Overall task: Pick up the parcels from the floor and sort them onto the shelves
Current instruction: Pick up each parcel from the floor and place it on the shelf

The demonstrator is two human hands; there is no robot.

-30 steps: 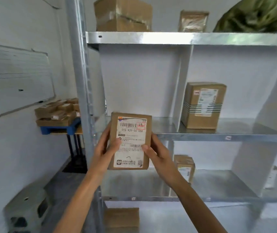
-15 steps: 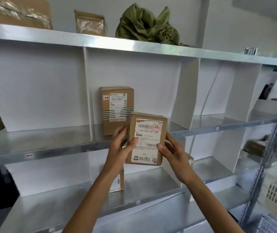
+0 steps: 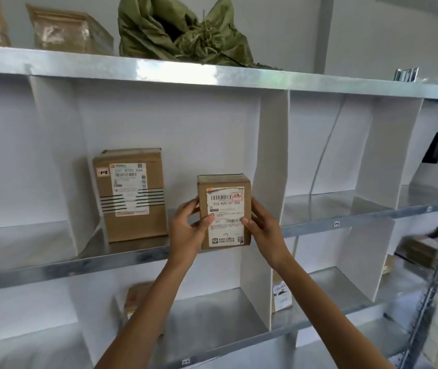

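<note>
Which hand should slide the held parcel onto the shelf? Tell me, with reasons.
Left hand, probably: it has open room between the parcel and the bigger box; the right hand sits close to the white divider.

Small brown labelled parcel [image 3: 224, 211] upright at the middle shelf's [image 3: 52, 265] front edge.

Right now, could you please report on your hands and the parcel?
Left hand and right hand grip small parcel upright at middle shelf edge. Larger box stands to its left, same bay. Nothing in between.
</note>
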